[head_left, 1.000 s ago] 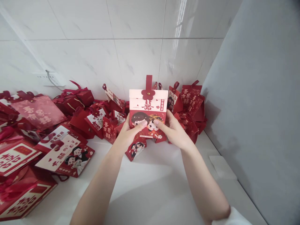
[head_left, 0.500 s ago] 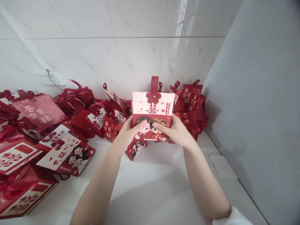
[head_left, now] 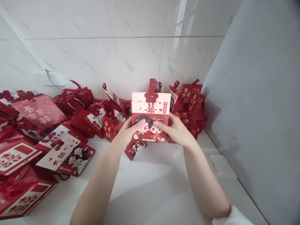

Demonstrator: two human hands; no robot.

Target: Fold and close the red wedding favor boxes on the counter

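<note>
Pinching one red-and-pink gift bag (head_left: pixel 151 107) from both sides: with the left hand (head_left: pixel 125 132) closed on its left edge, thumb laid across the printed front, and with the right hand (head_left: pixel 177 131) closed on its right edge, thumb likewise on the front. Held upright and clear above the white counter (head_left: pixel 152 187), handle and flower clasp on top, just in front of the tiled wall (head_left: pixel 117 56).

Hemmed in behind by that wall and on the right by a grey panel (head_left: pixel 257 93), meeting the counter in a straight edge. Open and bare below the bag, between the forearms and toward the body. Crowded on the left and along the wall with a heap of red bags (head_left: pixel 79 120), running out past the picture's left edge.

Counting: one bag in hand; one small red box (head_left: pixel 136 148) lying tilted just beneath it; one flat bag with a cartoon couple (head_left: pixel 70 154) near the left forearm; one pale sheet (head_left: pixel 221 167) beside the panel; one wall socket (head_left: pixel 55 78) with a cable. Too overlapped in the heap for an exact count.
</note>
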